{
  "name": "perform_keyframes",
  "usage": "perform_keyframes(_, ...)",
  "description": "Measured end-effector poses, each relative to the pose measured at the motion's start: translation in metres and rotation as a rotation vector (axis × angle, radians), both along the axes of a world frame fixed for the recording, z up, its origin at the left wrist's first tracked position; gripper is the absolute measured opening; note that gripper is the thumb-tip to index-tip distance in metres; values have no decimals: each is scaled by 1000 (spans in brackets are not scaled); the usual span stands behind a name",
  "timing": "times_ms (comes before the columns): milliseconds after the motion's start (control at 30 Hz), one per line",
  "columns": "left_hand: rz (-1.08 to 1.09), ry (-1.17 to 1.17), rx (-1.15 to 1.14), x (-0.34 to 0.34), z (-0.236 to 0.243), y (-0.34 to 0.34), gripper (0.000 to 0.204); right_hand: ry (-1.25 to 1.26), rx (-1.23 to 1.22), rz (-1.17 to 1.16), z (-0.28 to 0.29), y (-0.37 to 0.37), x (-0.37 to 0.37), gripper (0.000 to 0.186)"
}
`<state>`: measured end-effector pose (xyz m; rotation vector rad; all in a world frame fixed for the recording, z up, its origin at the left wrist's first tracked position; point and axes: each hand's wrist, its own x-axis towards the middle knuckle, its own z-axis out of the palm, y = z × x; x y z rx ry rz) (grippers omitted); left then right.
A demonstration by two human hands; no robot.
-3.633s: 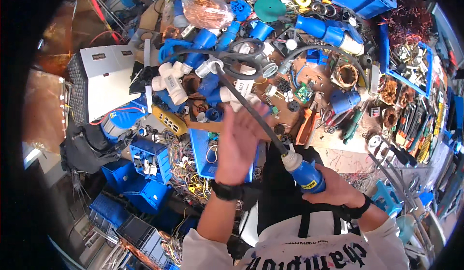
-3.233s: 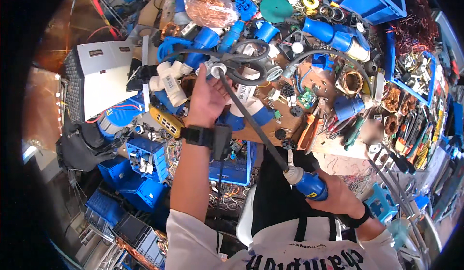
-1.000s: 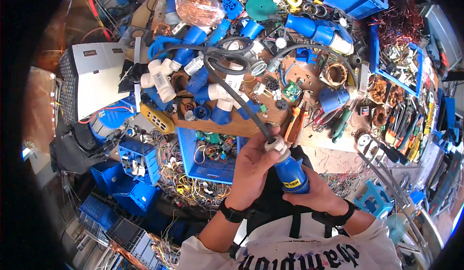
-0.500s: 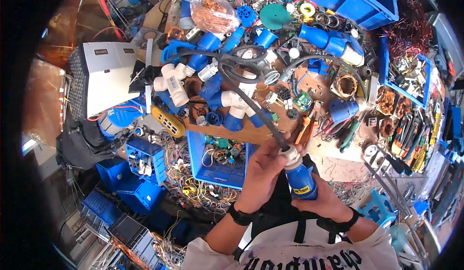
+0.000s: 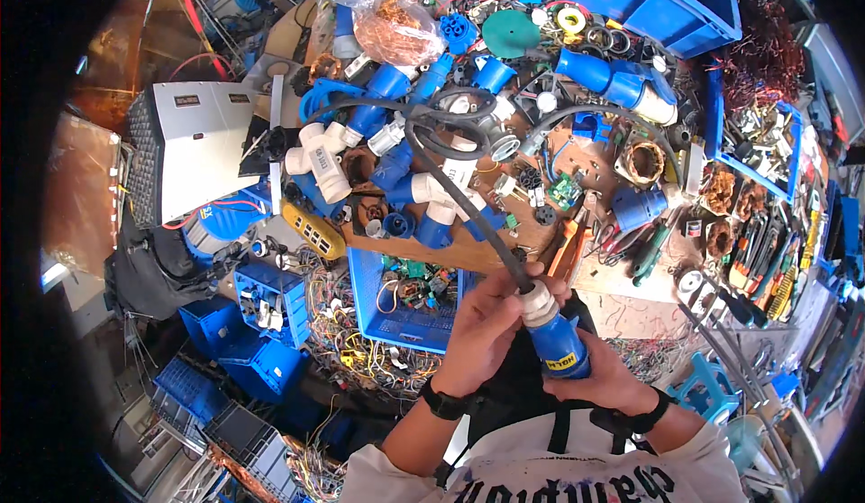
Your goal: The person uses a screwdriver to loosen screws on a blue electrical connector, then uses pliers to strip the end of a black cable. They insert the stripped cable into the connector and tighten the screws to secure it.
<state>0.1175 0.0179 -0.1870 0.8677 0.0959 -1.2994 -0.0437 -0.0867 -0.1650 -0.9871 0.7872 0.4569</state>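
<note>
A blue industrial plug [image 5: 560, 344] with a white gland nut [image 5: 539, 304] at its top is held over my lap, tilted. My left hand [image 5: 487, 323] is closed round the nut, thumb and fingers pressed on it. Wrapped about the lower blue body is my right hand [image 5: 605, 375]. A thick black cable [image 5: 482, 224] runs out of the nut, up and left over the bench to a loose coil [image 5: 450, 125]. Just beyond my hands, orange-handled pliers [image 5: 571, 244] lie on the bench top [image 5: 631, 280].
White-and-blue multi-way connectors [image 5: 320, 163] crowd the bench's left side. A blue crate [image 5: 410, 330] of circuit boards stands below its front edge. Screwdrivers and other hand tools [image 5: 766, 255] lie at the right. A large blue bin [image 5: 622, 3] stands at the back, near a bag of copper wire [image 5: 396, 27].
The plug and both hands have shifted very slightly, and the nut has turned a little in my left fingers. The cable end near the nut has moved slightly left.
</note>
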Motion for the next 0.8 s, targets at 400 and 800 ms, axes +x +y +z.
perform_keyframes(400,4,-161,87,-2,-8,6,48,-30,-302,67,-2,6,-1,61)
perform_keyframes(800,20,-191,190,-5,-14,7,46,33,-190,61,-1,5,0,61)
